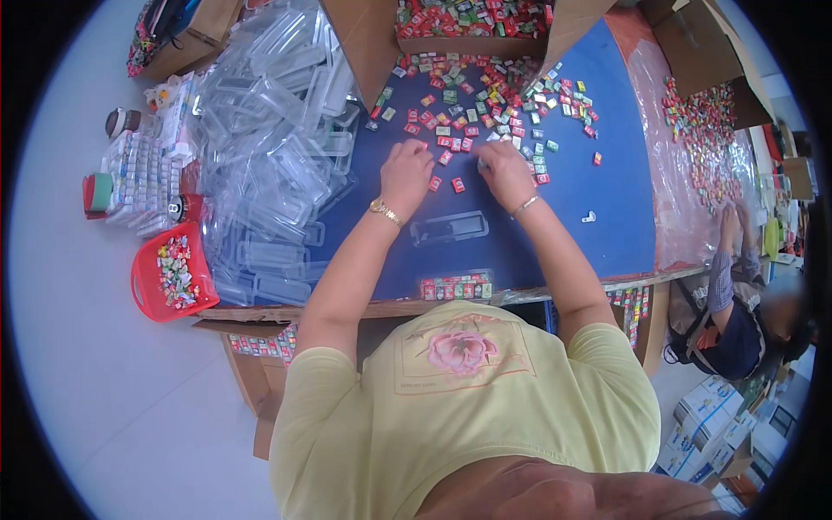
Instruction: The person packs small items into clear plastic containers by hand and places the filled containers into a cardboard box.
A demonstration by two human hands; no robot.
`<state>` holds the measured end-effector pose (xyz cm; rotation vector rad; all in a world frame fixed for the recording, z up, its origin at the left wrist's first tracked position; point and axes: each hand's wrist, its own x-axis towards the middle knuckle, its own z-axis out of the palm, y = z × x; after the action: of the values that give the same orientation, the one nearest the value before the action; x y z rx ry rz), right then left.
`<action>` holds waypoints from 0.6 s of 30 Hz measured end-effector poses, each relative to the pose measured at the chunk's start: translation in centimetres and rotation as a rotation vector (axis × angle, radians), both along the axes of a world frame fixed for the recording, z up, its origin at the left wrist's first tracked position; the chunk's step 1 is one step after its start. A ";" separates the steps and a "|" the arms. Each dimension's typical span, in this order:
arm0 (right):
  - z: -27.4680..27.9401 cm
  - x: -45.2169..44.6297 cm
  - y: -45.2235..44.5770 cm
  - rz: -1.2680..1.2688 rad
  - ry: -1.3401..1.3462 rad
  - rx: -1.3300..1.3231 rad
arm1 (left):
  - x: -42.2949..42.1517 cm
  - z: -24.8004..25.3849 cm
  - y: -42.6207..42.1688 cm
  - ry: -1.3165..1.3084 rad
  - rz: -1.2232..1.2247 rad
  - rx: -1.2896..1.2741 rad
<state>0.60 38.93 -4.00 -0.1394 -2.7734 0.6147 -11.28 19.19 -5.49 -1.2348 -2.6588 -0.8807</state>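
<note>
My left hand (407, 178), with a gold watch on its wrist, is closed at the near edge of a spread of small red, green and white boxes (445, 132). A bit of red shows at its fingertips, too small to name. My right hand (507, 175), wearing a bracelet, is curled with its fingers together among the boxes; what they hold is hidden. Two loose red boxes (458, 185) lie between the hands. Nearer my body is a clear plastic tray (450, 229). A filled pack of small boxes (456, 287) sits at the table's front edge.
Clear plastic trays (277, 156) are heaped on the left. A red basket (211, 295) with small pieces stands at the front left corner. An open cardboard carton (472, 48) full of boxes is at the back. Another person (724, 325) works at the right.
</note>
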 end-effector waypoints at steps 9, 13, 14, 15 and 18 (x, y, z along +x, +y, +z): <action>0.2 1.6 -2.0 0.146 -0.089 -0.190 | 0.6 -0.6 -3.8 -0.086 -0.172 0.070; 0.4 0.9 0.1 -0.127 -0.041 0.030 | 1.2 -0.2 -3.8 -0.105 -0.191 0.079; 0.6 0.7 0.6 -0.209 0.079 0.096 | 1.4 -0.2 -3.7 -0.103 -0.186 0.088; 0.5 0.5 0.8 -0.206 0.076 0.096 | 1.6 -0.2 -3.5 -0.104 -0.182 0.096; 0.2 0.0 2.1 -0.306 -0.095 0.154 | 2.2 0.1 -2.9 -0.111 -0.206 0.096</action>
<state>0.58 41.06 -3.82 -0.5587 -2.7942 0.3229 -9.12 16.30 -5.42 -1.4983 -2.5682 -1.1232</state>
